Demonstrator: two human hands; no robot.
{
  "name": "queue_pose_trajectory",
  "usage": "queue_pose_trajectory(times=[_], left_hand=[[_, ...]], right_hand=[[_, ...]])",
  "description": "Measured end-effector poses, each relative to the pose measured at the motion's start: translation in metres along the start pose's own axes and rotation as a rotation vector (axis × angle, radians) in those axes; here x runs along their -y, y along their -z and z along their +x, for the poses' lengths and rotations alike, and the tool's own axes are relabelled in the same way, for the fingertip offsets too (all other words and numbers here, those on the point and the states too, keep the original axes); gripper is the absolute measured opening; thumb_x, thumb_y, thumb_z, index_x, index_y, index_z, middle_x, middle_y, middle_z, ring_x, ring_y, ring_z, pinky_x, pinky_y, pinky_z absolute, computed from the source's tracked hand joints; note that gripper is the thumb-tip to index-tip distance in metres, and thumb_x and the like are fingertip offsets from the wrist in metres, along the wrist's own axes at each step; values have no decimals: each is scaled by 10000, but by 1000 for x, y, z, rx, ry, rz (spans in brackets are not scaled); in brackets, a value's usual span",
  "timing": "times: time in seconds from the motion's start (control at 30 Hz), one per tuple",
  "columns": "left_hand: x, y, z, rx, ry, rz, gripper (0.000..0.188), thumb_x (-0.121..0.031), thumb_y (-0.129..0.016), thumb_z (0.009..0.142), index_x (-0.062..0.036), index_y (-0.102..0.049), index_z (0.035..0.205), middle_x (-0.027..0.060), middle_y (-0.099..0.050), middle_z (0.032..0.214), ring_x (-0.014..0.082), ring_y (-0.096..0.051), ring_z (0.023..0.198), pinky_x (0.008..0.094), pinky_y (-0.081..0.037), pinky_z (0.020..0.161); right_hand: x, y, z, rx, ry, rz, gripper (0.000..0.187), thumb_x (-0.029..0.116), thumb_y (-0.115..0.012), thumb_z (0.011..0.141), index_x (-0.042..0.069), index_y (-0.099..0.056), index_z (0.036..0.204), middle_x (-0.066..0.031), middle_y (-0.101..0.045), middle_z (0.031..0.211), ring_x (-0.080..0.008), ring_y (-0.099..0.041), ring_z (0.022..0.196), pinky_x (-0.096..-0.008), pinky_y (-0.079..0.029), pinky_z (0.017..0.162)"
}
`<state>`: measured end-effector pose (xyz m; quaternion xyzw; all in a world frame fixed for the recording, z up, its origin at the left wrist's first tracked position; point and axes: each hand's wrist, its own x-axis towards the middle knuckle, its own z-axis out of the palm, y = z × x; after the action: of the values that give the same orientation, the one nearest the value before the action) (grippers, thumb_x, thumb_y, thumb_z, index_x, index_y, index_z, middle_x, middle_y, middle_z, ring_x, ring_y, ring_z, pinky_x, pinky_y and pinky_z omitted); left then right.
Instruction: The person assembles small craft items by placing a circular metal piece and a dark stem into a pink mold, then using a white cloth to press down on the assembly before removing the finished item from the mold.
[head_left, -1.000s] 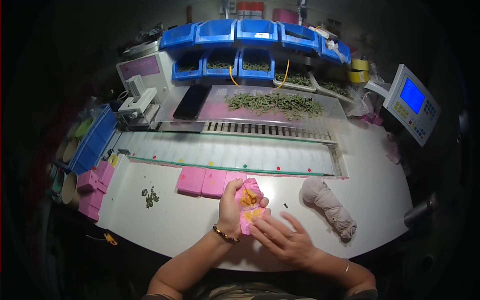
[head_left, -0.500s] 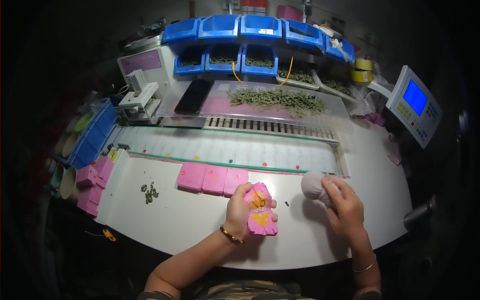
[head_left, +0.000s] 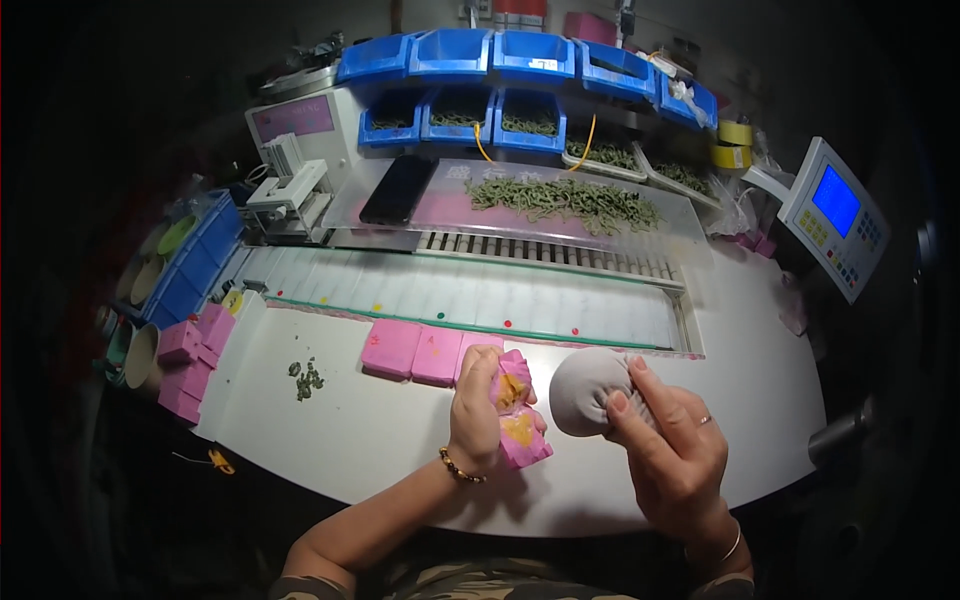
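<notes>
My left hand (head_left: 474, 412) is closed around a pink rubber mold (head_left: 520, 452), bent so its yellow-stained inner faces show. Its fingers wrap behind the mold, partly hidden. A rounded grey cloth pouch (head_left: 582, 388) is pinched by its gathered end in my right hand (head_left: 672, 440), just right of the mold and apart from it. Behind my left hand, a row of pink molds (head_left: 391, 349) lies on the white table (head_left: 370, 455); the rightmost is partly covered by that hand.
Small dark green pieces (head_left: 306, 380) lie at left, near stacked pink molds (head_left: 182, 370). Beyond runs a white conveyor (head_left: 470, 290) with coloured dots. Farther back are a phone (head_left: 398, 190), a pile of green pieces (head_left: 560, 203) and blue bins (head_left: 450, 52). A control panel (head_left: 833, 220) stands at right.
My right hand has brought the pouch left, closer to the mold. My left fingers have curled, squeezing the mold into a tighter bend. The coloured dots on the conveyor have shifted left.
</notes>
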<state>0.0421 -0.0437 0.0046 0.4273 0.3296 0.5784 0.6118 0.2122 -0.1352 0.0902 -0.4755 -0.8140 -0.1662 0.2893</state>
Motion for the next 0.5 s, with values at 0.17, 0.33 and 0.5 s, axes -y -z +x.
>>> queue_pose_trajectory(times=[0.17, 0.33, 0.5], left_hand=[[-1, 0, -3, 77, -30, 22, 263, -282, -374, 1026, -29, -448, 1023, 38, -477, 880, 104, -455, 699, 229, -440, 688], [-1, 10, 3, 5, 41, -26, 379, -417, -377, 1025, -60, -505, 1019, 64, -568, 841, 132, -560, 712, 277, -495, 652], [-4, 37, 26, -93, 178, -225, 553, -558, -350, 998, -40, -536, 1054, 148, -625, 846, 219, -637, 698, 325, -524, 500]], right_hand=[[16, -20, -17, 328, 59, 30, 523, 91, -634, 760, 179, -623, 1276, -117, -589, 1330, -226, -587, 709, -320, -509, 679], [-2, -13, -14, 351, -26, 6, 528, 66, -621, 760, 184, -618, 1276, -115, -591, 1319, -230, -586, 730, -339, -504, 670], [-45, -17, -48, 515, -226, -261, 547, 28, -631, 759, 148, -593, 1292, -141, -582, 1321, -287, -603, 784, -374, -502, 708]])
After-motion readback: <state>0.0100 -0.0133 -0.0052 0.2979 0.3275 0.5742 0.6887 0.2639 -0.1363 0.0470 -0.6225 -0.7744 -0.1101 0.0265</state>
